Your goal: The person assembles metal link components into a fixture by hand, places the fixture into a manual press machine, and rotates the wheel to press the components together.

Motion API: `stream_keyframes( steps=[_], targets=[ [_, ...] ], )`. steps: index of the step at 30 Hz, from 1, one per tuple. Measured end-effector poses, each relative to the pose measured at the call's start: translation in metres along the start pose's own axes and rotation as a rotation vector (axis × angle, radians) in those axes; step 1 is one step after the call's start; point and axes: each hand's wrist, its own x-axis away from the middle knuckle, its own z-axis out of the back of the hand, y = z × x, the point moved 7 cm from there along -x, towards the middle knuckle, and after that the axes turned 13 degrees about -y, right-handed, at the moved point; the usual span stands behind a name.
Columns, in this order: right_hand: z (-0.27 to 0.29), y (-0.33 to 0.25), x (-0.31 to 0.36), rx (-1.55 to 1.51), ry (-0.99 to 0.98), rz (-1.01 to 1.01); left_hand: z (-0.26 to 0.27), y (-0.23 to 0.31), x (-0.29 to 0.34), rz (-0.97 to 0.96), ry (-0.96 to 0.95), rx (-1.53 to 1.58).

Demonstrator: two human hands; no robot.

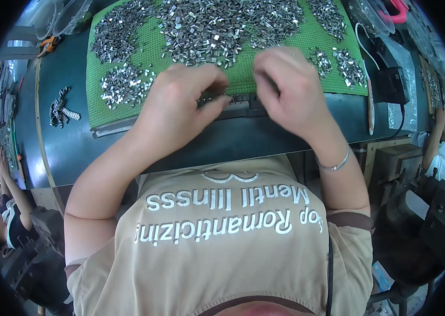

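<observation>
My left hand [178,97] is curled over the near edge of a green textured mat [143,47], thumb and fingers bent toward each other. Whatever sits between its fingertips is too small to make out. Across from it, my right hand [293,89] is closed too, with its fingers tucked in and its thumb slightly blurred. Its fingertips are hidden. Between the hands, a dark narrow bar with small teeth or slots [241,102] lies along the mat's front edge. Beyond them spreads a big pile of small shiny metal pieces [201,31].
Smaller heaps of metal pieces [122,84] dot the mat. A black-and-white braided cord [63,109] lies left on the dark table [67,58]. At right are a black power adapter [392,84] and clear plastic bags. Other people sit at both sides.
</observation>
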Motion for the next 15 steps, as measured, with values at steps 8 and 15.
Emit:
stream_keyframes(
  steps=[8,15],
  targets=[
    [-0.017,-0.013,0.022,-0.199,0.06,-0.126,-0.007,0.01,0.008,-0.069,0.068,-0.112],
    [-0.015,-0.007,0.032,-0.385,0.032,-0.23,0.007,0.01,-0.035,-0.212,0.172,-0.306]
  ],
)
